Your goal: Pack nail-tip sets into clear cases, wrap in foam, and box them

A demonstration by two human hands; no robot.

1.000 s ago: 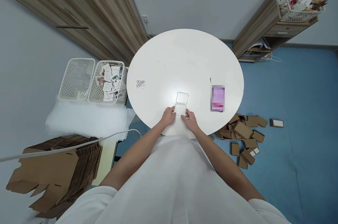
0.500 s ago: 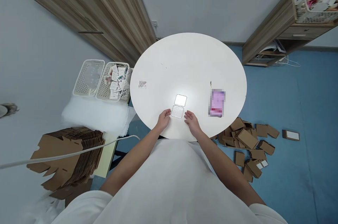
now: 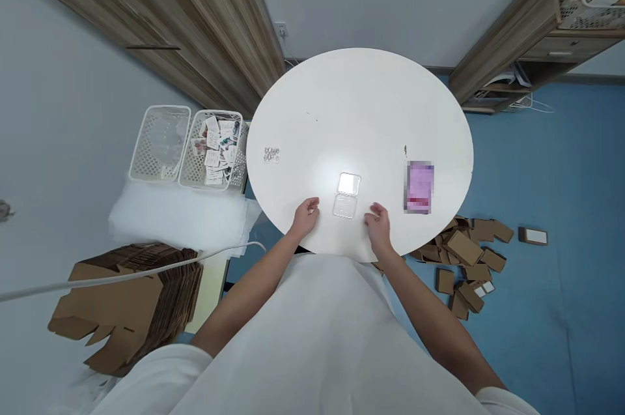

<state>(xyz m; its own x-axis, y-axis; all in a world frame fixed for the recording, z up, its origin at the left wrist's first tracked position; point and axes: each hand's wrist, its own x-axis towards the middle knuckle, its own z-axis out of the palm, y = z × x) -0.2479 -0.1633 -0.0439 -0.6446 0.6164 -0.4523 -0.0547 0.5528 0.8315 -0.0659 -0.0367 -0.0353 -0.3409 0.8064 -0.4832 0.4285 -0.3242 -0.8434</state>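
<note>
The open clear case [image 3: 346, 196] is lying lengthwise away from me, between my left hand [image 3: 306, 216] and right hand [image 3: 378, 226] at the table's [image 3: 361, 96] near edge; my fingers are curling loosely, gripping nothing.

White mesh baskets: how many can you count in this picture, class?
3. The left basket and the card-filled basket stand side by side left of the round table; a third basket sits on the wooden cabinet at top right, cut by the frame. More may be hidden.
</note>
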